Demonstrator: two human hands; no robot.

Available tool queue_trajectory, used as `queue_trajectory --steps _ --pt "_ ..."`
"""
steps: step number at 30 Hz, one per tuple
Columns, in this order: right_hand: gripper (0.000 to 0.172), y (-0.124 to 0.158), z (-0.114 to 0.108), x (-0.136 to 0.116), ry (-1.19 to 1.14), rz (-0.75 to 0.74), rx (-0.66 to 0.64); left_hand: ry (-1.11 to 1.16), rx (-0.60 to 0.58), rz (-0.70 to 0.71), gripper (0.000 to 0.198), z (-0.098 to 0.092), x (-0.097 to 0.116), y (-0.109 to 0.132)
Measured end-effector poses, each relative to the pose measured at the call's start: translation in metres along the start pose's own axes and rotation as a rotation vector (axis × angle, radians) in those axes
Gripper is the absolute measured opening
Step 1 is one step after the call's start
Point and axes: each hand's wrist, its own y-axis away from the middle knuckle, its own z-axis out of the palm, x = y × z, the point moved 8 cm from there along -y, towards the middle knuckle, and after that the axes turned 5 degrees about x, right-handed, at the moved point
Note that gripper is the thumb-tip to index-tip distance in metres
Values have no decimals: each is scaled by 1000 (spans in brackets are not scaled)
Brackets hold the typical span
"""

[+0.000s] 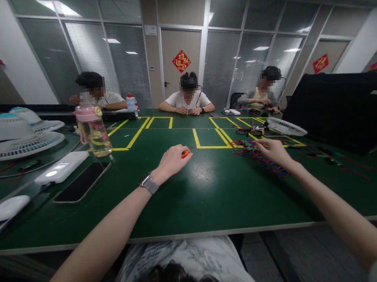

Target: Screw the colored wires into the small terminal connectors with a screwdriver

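Observation:
My left hand [174, 161] is closed around a small orange object with a dark part [185, 153], just above the green table. Most of that object is hidden in the fist, so its exact kind is unclear. A silver-banded watch sits on the left wrist. To the right, my right hand [275, 152] has its fingertips pinched together at a pile of red and blue wires [255, 149] with small green parts. Which wire the fingers grip is too small to make out. The pile lies partly under this hand.
On the left are a phone [83, 182], a white power bank [62, 167], a pink-lidded bottle [93, 130] and white fans [25, 144]. A large black panel [343, 111] and a fan grille [286, 126] stand right. Yellow tape [212, 147] marks the table; three people sit opposite.

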Motion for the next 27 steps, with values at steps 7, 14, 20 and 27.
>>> queue_trajectory --steps 7,14,20,27 --pt "42 -78 58 18 154 98 -261 -20 -10 6 34 5 -4 1" --pt "43 -84 70 44 262 136 -349 14 -26 4 36 5 -1 3" --pt "55 -85 76 47 299 109 -389 21 -30 -2 36 3 1 4" --pt "48 -88 88 45 320 83 -411 11 -47 -14 37 3 2 5"
